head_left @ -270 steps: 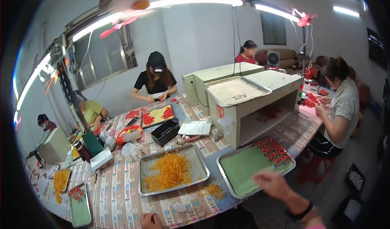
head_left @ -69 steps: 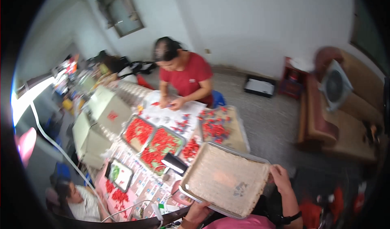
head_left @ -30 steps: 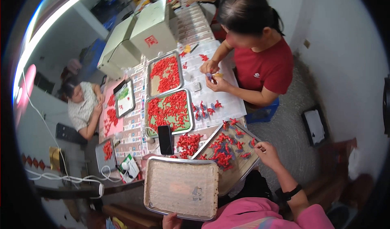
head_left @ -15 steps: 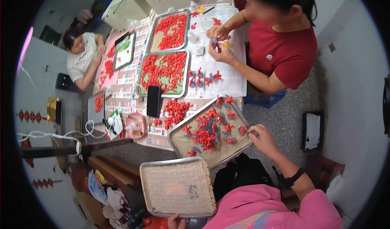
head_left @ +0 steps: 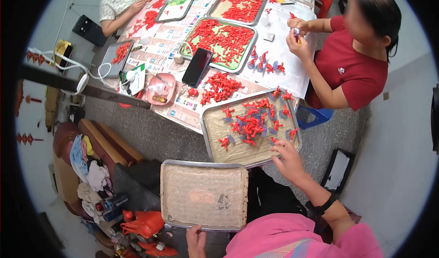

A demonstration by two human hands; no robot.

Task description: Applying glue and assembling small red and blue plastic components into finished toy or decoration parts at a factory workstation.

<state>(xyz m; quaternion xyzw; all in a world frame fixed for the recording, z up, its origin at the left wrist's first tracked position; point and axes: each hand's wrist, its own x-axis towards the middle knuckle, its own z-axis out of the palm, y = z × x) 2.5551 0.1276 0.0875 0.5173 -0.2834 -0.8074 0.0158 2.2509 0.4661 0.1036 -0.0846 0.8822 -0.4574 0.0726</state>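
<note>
My left hand (head_left: 196, 240) grips the near edge of a metal tray (head_left: 205, 195) lined with brown paper that carries no figurines. Ahead of it, a second paper-lined tray (head_left: 219, 153) holds a heap of small red figurines (head_left: 254, 125), several on translucent purple-blue bases. Over the near right edge of that tray is my right hand (head_left: 288, 162). Its thumb and forefinger look apart, with the fingertips beside a red figurine (head_left: 274, 141) that they partly cover. Another figurine (head_left: 291, 133) stands just beyond, by the tray's right side.
On the table are a red pile (head_left: 220, 88), a phone (head_left: 197, 67), a pink basin (head_left: 161, 88) and a green-lined tray (head_left: 249, 52) of red pieces. A co-worker in red (head_left: 356, 70) handles a piece at right; another person (head_left: 123, 6) sits far left. A dark bar (head_left: 87, 85) crosses at left.
My view has shifted, so the table appears higher and farther right. My right hand has left the figurine at the tray's right side and moved to one at the near edge.
</note>
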